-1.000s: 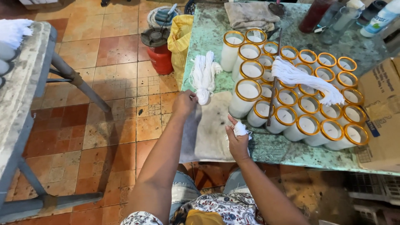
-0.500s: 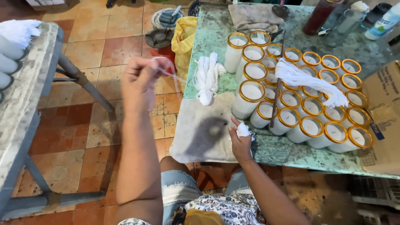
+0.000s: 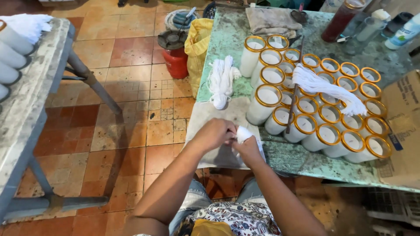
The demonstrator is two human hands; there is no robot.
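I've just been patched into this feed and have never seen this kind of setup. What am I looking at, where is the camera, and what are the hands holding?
There is no machine here: a person is working with two bare hands, and the single picture comes from a camera worn on their head, looking down. The left hand and right hand meet at the near edge of a worn green table, on either side of a small bundle of white strings; the right hand grips it and the left hand's fingers pinch at it. Under the hands lies a grey cloth. Further on the table stand many tall candles in gold-rimmed glass jars, with a thicker hank of white strings draped across them and another bundle lying beside them. A cardboard box sits at the right, and a red container stands on the tiled floor.
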